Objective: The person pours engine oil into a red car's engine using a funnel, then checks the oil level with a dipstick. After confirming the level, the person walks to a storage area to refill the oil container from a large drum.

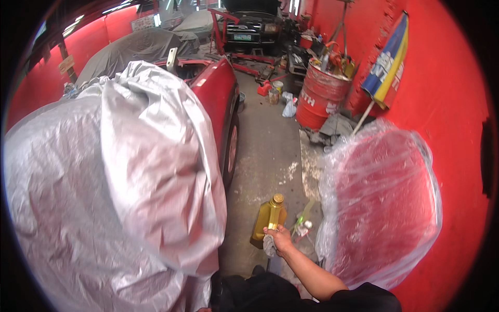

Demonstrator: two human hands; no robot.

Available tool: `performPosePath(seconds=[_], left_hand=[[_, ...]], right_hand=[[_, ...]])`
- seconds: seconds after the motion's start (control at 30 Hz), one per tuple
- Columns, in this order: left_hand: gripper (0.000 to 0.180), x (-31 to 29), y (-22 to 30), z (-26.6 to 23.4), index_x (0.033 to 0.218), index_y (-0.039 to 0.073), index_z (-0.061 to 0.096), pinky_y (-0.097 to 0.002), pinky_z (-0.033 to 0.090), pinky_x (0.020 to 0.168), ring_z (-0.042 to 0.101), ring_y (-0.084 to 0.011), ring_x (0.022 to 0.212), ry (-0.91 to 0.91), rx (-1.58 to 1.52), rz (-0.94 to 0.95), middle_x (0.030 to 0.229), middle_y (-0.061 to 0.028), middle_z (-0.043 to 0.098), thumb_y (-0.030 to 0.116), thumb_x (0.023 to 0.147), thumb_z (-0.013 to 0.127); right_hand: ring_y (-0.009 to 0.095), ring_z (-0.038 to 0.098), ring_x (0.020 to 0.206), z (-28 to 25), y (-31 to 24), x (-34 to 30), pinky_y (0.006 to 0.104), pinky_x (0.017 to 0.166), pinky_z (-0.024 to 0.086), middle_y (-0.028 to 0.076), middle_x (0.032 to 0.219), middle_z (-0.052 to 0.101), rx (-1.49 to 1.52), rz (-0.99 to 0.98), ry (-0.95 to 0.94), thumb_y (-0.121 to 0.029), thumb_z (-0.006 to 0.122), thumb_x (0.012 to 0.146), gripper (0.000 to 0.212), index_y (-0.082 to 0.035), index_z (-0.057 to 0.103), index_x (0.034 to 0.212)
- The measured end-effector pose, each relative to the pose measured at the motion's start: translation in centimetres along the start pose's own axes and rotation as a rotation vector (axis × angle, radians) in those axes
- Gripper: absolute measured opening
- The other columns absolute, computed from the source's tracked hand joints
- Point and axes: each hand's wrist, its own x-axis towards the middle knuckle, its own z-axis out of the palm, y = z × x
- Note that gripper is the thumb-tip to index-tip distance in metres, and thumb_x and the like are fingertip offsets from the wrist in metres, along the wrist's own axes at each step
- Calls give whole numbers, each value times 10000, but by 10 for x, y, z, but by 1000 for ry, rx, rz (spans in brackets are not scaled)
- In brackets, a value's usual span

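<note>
My right hand is closed on the handle of a gold plastic oil jug with a ribbed gold cap. The jug hangs upright, tilted slightly, above the walkway floor. A crumpled grey rag is bunched under the same fingers. Of my left hand, only a sliver of skin shows at the lower edge, and its fingers are hidden. Just right of the jug, a small white-and-green spray bottle is low down, partly behind my forearm.
On the left, a silver cover drapes a red car. A plastic-wrapped red panel leans against the right wall. Farther along stand a red drum, a furled flag, cans and a dark vehicle.
</note>
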Motion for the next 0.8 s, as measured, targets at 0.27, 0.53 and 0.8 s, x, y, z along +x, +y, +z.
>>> performPosePath(seconds=[0.27,0.53,0.8], left_hand=[[314,230,143,36,1190,27,669,-405,545,815,706,-307,859,64,-125,-39,970,-180,740,212,938,639],[348,511,426,47,1239,40,641,-391,548,828,707,-304,862,-119,179,140,975,-179,742,212,936,646],[390,759,689,43,1288,53,612,-376,551,841,709,-302,866,-159,243,157,980,-178,744,211,933,654]], right_hand=[[133,646,751,66,-191,305,288,686,519,39,881,679,-162,-355,-44,-13,732,821,291,0,609,1085],[128,657,817,-1,-391,528,291,754,527,41,905,710,-781,-526,255,-78,778,788,361,-21,645,1118],[142,634,800,-99,-517,781,300,753,527,34,909,678,-483,-313,284,10,728,765,305,-26,646,1056]])
